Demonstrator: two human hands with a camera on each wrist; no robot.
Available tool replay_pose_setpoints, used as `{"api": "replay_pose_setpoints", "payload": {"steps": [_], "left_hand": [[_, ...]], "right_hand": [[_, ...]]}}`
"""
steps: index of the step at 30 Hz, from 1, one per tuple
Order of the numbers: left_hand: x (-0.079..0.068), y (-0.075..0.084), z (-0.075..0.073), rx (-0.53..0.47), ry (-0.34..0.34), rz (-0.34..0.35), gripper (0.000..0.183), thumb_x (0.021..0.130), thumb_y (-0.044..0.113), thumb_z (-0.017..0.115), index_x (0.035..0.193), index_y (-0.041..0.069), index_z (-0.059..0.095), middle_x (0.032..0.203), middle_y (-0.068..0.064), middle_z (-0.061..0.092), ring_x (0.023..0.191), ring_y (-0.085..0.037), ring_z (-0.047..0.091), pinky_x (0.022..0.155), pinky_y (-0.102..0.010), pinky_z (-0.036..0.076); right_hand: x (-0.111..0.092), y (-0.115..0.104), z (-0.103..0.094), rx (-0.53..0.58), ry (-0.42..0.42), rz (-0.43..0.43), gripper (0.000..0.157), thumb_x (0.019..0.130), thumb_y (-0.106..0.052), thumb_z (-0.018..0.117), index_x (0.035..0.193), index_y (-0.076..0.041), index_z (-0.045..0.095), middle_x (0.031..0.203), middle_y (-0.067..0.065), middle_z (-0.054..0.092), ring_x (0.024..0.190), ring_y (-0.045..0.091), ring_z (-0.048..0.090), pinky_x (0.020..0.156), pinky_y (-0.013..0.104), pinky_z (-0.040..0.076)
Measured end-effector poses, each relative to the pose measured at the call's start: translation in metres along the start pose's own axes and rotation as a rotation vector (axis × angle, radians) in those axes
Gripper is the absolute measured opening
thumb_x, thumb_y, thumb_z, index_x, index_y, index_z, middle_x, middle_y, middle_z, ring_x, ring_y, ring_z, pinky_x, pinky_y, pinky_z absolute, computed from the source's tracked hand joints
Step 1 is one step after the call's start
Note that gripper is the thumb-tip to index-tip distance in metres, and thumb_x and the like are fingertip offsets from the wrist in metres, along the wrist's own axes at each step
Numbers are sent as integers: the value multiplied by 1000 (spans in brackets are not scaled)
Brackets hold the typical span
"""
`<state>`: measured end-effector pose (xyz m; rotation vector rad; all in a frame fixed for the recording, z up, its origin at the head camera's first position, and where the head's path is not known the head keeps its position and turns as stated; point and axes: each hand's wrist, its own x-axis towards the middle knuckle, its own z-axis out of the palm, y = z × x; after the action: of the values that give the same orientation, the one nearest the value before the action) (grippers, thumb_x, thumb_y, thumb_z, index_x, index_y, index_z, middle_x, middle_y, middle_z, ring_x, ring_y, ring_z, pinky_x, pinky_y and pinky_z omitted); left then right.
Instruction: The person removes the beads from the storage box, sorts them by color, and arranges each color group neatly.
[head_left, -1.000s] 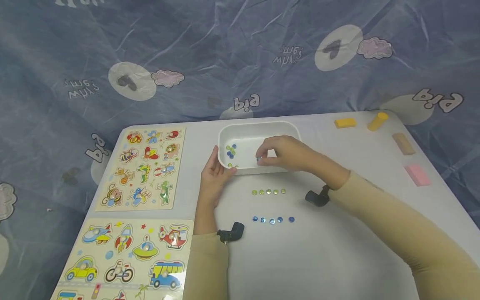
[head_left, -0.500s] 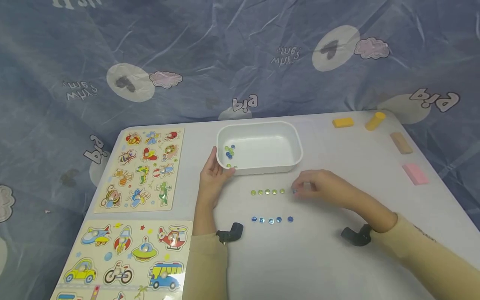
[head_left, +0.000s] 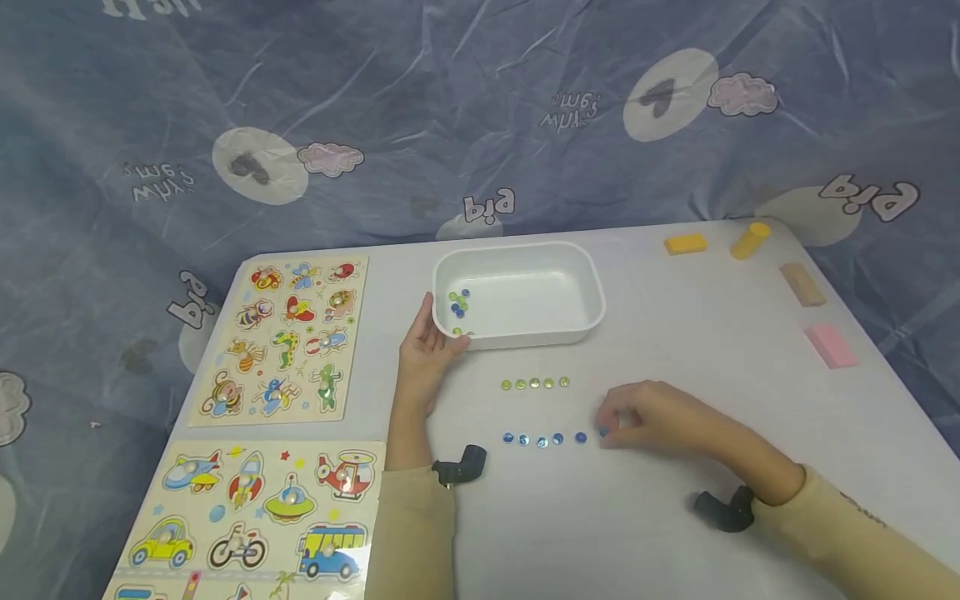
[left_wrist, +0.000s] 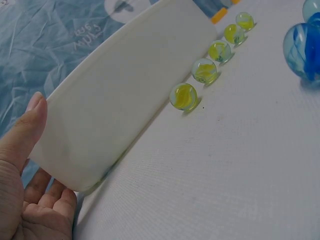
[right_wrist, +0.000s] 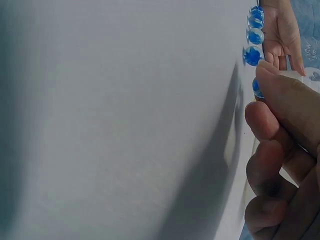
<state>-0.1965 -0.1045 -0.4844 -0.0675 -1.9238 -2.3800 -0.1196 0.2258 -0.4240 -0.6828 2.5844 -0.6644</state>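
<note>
My right hand (head_left: 660, 418) pinches a blue marble (right_wrist: 257, 89) between thumb and forefinger, at the right end of a row of several blue marbles (head_left: 542, 442) on the table. Whether the pinched marble touches the table I cannot tell. My left hand (head_left: 426, 362) holds the near left corner of a white plastic tub (head_left: 536, 340), with the thumb at its front wall and the fingers at its left side. A row of several yellow-green marbles (left_wrist: 205, 71) lies between the tub and the blue row. Several blue and yellow-green marbles (head_left: 459, 310) lie inside the tub at its left end.
Two wooden peg puzzle boards, an insect one (head_left: 281, 342) and a vehicle one (head_left: 247, 508), lie on the left. Along the right side are a yellow block (head_left: 686, 244), a yellow cylinder (head_left: 751, 242), a brown block (head_left: 802, 285) and a pink block (head_left: 830, 346). A patterned blue cloth (head_left: 405, 108) hangs behind.
My right hand has carried the blue marble out of the tub, past the right end of the yellow-green row, down to the blue row. The left hand stays on the tub.
</note>
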Motion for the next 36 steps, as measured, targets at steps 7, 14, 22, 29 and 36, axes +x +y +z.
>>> {"api": "replay_pose_setpoints", "payload": {"steps": [7, 14, 22, 29, 36], "left_hand": [[0, 1, 0, 6, 5, -8, 89, 74, 11, 80, 147, 31, 32, 155, 10, 30, 143, -12, 29, 108, -12, 37], [0, 0, 0, 7, 5, -9, 90, 72, 15, 81, 146, 32, 32, 154, 11, 30, 143, -12, 29, 110, -15, 36], [-2, 5, 2, -20, -2, -22, 90, 74, 8, 79, 147, 30, 31, 154, 9, 30, 143, -13, 29, 110, -15, 36], [-6, 17, 5, -22, -4, -41, 89, 75, 2, 76, 148, 27, 30, 156, 5, 28, 145, -16, 26, 112, -18, 35], [-2, 5, 1, -6, 7, -24, 90, 74, 8, 79, 147, 30, 31, 155, 8, 29, 144, -15, 28, 108, -12, 36]], "right_hand": [[-1, 1, 7, -42, 5, 10, 15, 75, -34, 77, 79, -38, 63, 72, -22, 57, 60, 0, 48, 58, 15, 44], [-1, 0, 9, -40, -3, 46, 15, 74, -38, 78, 80, -38, 64, 71, -22, 57, 59, 1, 48, 56, 15, 45], [-3, 0, 2, -25, 13, 86, 15, 75, -40, 76, 87, -39, 66, 78, -24, 60, 67, 2, 53, 63, 17, 48], [10, 5, -30, -31, 221, 1, 15, 84, -34, 70, 99, -34, 69, 92, -24, 65, 76, 1, 54, 66, 18, 51], [50, -8, -56, -50, 389, -116, 21, 84, -27, 71, 105, -23, 69, 97, -10, 66, 69, 6, 53, 58, 19, 48]]}}
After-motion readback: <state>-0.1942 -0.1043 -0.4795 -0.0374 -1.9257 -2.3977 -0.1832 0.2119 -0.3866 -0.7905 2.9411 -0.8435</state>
